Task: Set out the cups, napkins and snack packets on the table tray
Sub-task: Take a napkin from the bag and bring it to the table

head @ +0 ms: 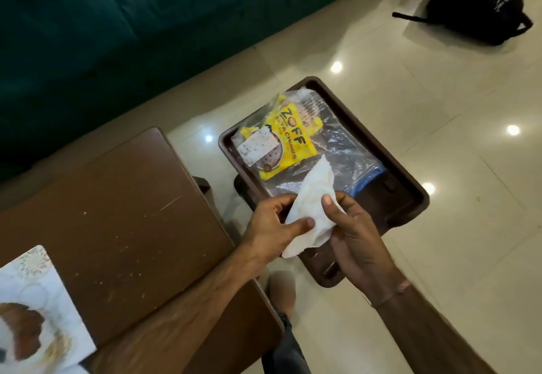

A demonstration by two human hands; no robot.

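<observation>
A white napkin (pixel 308 206) is held between both hands above the near end of the brown tray (pixel 410 200), at about 6 o'clock of the tray's floor. It is pinched by the left hand (pixel 272 227) between thumb and curled fingers along its lower left edge, and by the right hand (pixel 357 238) with the thumb pressed on its upper right face, the other fingers wrapped behind. One yellow snack packet (pixel 289 139) is seen lying inside a clear plastic bag (pixel 343 150) toward 11 o'clock of the tray. The napkin is thin and limp, so it could be torn if the hands are drawn apart too hard, or dropped crumpled onto the bag rather than onto bare tray. The bag is slippery and may be shifted if brushed. Counted: one napkin, one packet, one bag, one tray; no cups are visible. A wooden table (pixel 117 203) stands at 9 o'clock of the tray.
</observation>
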